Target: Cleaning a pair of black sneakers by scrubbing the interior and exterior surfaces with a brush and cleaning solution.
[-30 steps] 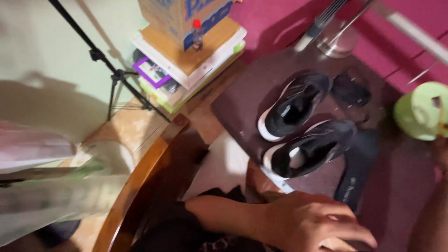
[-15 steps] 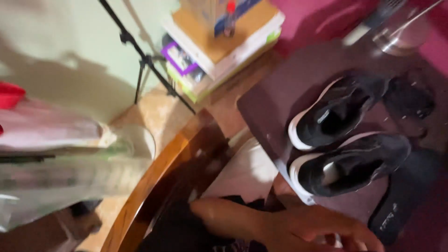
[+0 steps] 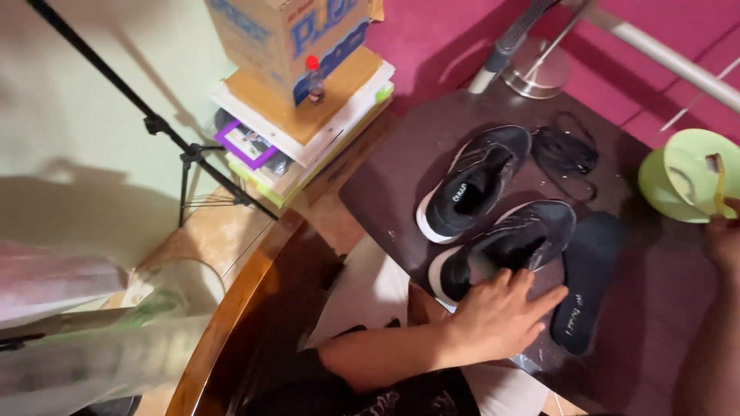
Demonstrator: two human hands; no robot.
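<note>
Flat and splayed, left hand [image 3: 497,318] rests on the near shoe [image 3: 505,248].

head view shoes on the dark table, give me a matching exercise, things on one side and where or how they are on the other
Things:
1. near shoe
2. loose insole
3. black laces
4. green bowl

Places or states:
A. at the right edge, by the right hand
B. under the left hand
C. bunched beyond the far shoe
D. flat, right of the near shoe

Pairs: 1-B, 2-D, 3-C, 4-A
</note>
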